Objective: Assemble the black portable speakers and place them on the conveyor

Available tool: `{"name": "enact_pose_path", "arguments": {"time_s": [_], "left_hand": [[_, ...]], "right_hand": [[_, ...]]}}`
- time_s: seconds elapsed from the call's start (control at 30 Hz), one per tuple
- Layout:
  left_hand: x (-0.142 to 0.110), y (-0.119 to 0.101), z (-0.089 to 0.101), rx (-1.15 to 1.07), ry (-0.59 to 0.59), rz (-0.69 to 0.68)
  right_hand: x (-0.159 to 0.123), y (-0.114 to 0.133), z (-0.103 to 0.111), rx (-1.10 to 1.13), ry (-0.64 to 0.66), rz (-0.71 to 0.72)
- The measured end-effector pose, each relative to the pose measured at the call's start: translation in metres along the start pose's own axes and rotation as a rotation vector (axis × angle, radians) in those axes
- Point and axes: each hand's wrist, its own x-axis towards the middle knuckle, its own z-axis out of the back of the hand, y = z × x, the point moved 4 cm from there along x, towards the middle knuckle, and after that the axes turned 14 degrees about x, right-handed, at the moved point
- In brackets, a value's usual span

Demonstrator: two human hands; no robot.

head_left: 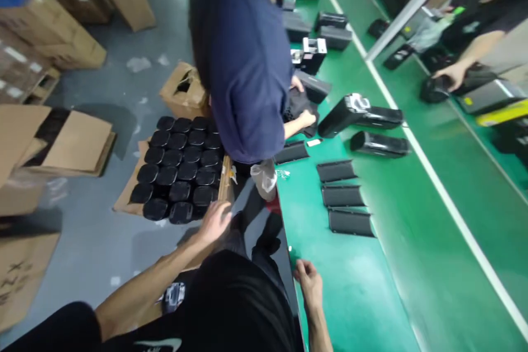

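My left hand (214,223) reaches out over the near right corner of a batch of black rounded-square housings (180,191), its fingers loosely apart and holding nothing that I can see. Those housings stand in rows on a cardboard sheet (124,202) on the floor. At the near edge of the green table (350,291), my right hand (309,280) has its fingers curled together, with no object showing in them. Farther along the table lie three dark curved panels (344,196), apart from my right hand.
A co-worker in a dark blue shirt (253,66) stands ahead, hands on a black item (301,110). Black units (379,144) line the table. Another person's hand (456,74) works across it. Cardboard boxes (70,143) stand at left; an open carton (183,88) sits behind the housings.
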Motion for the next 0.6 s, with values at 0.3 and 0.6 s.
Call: {"name": "enact_pose_path", "arguments": {"time_s": [0.3, 0.6], "left_hand": [[0.022, -0.256, -0.093, 0.015, 0.263, -0.487], [0.118, -0.417, -0.121, 0.197, 0.229, -0.689]], "right_hand": [[0.021, -0.025, 0.121, 0.421, -0.179, -0.105], [0.07, -0.018, 0.126, 0.642, -0.226, -0.044]]}}
